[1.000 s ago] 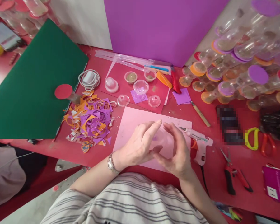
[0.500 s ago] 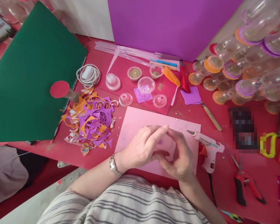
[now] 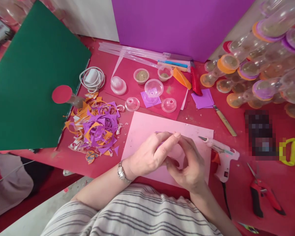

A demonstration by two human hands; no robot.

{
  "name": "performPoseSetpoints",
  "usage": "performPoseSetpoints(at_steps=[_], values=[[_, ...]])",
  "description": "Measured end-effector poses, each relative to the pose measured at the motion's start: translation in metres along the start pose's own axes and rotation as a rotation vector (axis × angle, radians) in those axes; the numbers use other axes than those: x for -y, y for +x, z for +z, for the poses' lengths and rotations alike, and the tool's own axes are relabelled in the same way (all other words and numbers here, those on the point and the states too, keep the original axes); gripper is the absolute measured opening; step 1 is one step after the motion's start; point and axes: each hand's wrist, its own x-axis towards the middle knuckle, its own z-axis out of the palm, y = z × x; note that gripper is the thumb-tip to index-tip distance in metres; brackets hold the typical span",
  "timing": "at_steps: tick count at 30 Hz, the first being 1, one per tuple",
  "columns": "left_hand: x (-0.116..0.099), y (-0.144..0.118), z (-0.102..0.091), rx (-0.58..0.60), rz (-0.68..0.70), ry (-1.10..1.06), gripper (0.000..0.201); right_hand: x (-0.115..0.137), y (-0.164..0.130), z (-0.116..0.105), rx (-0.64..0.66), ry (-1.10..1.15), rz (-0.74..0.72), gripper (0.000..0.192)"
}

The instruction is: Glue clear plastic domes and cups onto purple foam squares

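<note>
Over a pale pink sheet [image 3: 140, 126], my left hand [image 3: 153, 152] and my right hand [image 3: 190, 162] meet, fingertips close together. Both are curled round a small item mostly hidden by the fingers. A bit of purple sheet [image 3: 159, 145] shows at my left fingers; whether clear plastic is joined to it I cannot tell. Beyond my hands, a clear plastic cup [image 3: 154, 88] stands on a purple square [image 3: 150, 100], between a clear dome lid [image 3: 132, 104] and another dome lid [image 3: 168, 105]. A white glue gun [image 3: 221, 154] lies right of my right hand.
Purple and orange scraps [image 3: 100, 127] are heaped left, by a green board [image 3: 36, 88]. Sand-filled cups [image 3: 141, 76], a red cutter [image 3: 195, 80], purple squares [image 3: 203, 99] and a wooden-handled knife [image 3: 225, 120] lie behind. Red-handled snips [image 3: 263, 193] and stacked clear bottles [image 3: 258, 72] are right.
My hands stay together in almost the same place, with slight finger shifts. A purple edge now shows above my left fingers. The camera view has moved slightly.
</note>
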Motion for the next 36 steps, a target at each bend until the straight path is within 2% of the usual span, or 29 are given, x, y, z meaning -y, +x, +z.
performPoseSetpoints(at_steps=[6,15,23,28,36], values=[[0.002,0.001,0.003,-0.036,0.014,0.036,0.076,0.001,-0.003,0.0,0.068,-0.044,0.045,0.07],[0.004,0.002,0.003,-0.026,0.065,0.006,0.072,0.004,-0.002,0.004,-0.015,-0.118,0.02,0.065],[0.001,-0.004,0.011,-0.102,-0.039,-0.024,0.078,0.002,-0.001,0.005,-0.03,-0.092,0.048,0.067],[0.001,-0.005,0.012,-0.087,-0.077,-0.058,0.08,0.0,0.0,0.006,-0.017,-0.058,0.055,0.067],[0.002,-0.004,0.01,-0.091,-0.083,-0.053,0.077,0.0,0.002,0.008,-0.035,-0.087,0.037,0.056]])
